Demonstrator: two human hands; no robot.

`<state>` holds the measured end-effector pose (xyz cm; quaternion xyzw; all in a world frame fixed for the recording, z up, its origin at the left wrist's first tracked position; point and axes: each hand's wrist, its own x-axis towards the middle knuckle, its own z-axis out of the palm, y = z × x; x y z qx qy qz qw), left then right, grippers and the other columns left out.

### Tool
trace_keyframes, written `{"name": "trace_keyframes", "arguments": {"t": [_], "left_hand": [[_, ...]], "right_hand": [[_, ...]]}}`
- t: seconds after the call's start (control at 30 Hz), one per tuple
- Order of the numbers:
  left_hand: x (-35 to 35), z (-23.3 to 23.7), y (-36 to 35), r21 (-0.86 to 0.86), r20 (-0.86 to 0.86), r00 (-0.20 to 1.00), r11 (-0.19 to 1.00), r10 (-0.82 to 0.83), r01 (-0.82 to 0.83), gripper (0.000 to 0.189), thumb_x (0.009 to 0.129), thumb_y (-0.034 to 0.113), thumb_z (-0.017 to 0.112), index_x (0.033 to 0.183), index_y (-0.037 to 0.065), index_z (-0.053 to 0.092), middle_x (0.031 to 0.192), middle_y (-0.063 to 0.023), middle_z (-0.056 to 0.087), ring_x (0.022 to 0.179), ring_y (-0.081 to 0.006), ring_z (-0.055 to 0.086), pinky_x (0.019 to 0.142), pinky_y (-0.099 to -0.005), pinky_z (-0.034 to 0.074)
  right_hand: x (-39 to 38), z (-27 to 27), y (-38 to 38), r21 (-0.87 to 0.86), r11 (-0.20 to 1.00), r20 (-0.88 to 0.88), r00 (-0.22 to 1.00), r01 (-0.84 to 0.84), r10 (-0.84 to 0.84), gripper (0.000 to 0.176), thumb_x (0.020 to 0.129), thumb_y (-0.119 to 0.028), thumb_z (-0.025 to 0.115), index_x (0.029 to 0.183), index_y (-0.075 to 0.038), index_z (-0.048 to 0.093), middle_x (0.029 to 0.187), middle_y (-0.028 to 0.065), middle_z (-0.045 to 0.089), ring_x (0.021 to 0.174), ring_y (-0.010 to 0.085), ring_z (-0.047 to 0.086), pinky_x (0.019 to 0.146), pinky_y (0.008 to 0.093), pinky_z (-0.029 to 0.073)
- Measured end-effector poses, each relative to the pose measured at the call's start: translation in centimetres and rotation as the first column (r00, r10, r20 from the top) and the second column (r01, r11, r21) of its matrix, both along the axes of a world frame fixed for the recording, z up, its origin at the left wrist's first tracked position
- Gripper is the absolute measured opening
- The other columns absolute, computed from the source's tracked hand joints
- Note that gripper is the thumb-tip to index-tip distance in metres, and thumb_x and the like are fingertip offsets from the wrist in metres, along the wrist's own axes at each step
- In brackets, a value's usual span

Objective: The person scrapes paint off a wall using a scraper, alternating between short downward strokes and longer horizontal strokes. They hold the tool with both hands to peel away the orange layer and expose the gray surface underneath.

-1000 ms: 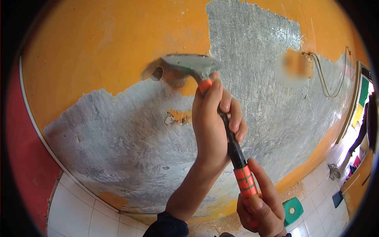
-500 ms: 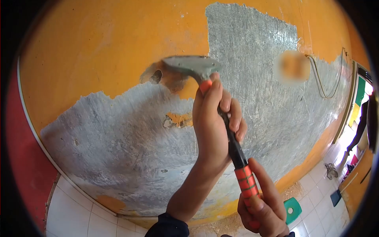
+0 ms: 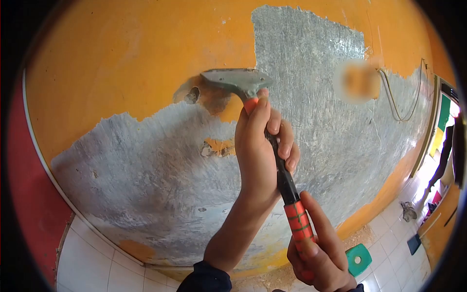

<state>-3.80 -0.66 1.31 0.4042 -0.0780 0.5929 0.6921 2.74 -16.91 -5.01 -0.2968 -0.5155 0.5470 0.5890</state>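
A long-handled scraper has its wide grey head up against the orange-painted wall, just left of a bare grey patch. My left hand wraps the black shaft below the head, thumb pointing up along the orange neck. Lower down, my right hand grips the orange, dark-striped end of the handle, its index finger stretched along it. Bare grey plaster with a ragged paint edge spreads under and around the scraper. A dark hole shows left below the blade.
On the right a loose cable hangs from the wall. A green plastic stool stands on the white tile floor, near scattered paint flakes. A dustpan and a doorway are at far right; a red wall is at left.
The scraper head stays nearly in place, now sharper. Both hands and the handle's lower end have shifted slightly left in view.
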Motion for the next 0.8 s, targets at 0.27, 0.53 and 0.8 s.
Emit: {"name": "trace_keyframes", "arguments": {"t": [0.27, 0.53, 0.8], "left_hand": [[-0.1, 0.4, 0.1, 0.034, -0.033, 0.999, 0.999, 0.039, -0.038, 0.021, 0.095, 0.031, 0.049, 0.088, 0.012, 0.043, 0.068, 0.0041, 0.037, 0.042, -0.0058, 0.037, 0.03, -0.0221, 0.033], [-0.1, 0.0, 0.1, 0.027, -0.039, 0.998, 0.998, 0.05, -0.049, 0.025, 0.095, 0.031, 0.049, 0.08, 0.013, 0.041, 0.065, 0.0043, 0.037, 0.04, -0.0065, 0.036, 0.029, -0.0225, 0.032], [-0.2, -0.5, 0.2, -0.005, -0.018, 0.999, 1.0, 0.03, -0.03, 0.02, 0.096, 0.023, 0.049, 0.11, 0.009, 0.052, 0.07, 0.0048, 0.039, 0.044, -0.0043, 0.033, 0.03, -0.0189, 0.029]], "right_hand": [[-0.5, -0.5, 0.1, -0.034, 0.996, 0.027, 0.996, 0.086, -0.085, 0.069, 0.096, -0.025, 0.046, 0.15, -0.007, 0.007, 0.071, 0.0022, 0.043, 0.059, 0.0084, 0.037, 0.055, 0.0206, 0.03], [-0.4, 0.0, -0.2, -0.074, 0.996, 0.122, 0.992, 0.049, -0.04, 0.063, 0.098, -0.02, 0.039, 0.15, -0.007, 0.006, 0.078, -0.0002, 0.039, 0.07, 0.0094, 0.036, 0.062, 0.0217, 0.032], [-1.2, -1.5, 1.3, 0.1, 0.979, 0.129, 0.973, 0.177, -0.189, 0.066, 0.097, -0.021, 0.043, 0.148, -0.003, 0.006, 0.069, 0.0012, 0.046, 0.051, 0.0066, 0.039, 0.047, 0.0204, 0.031]]}}
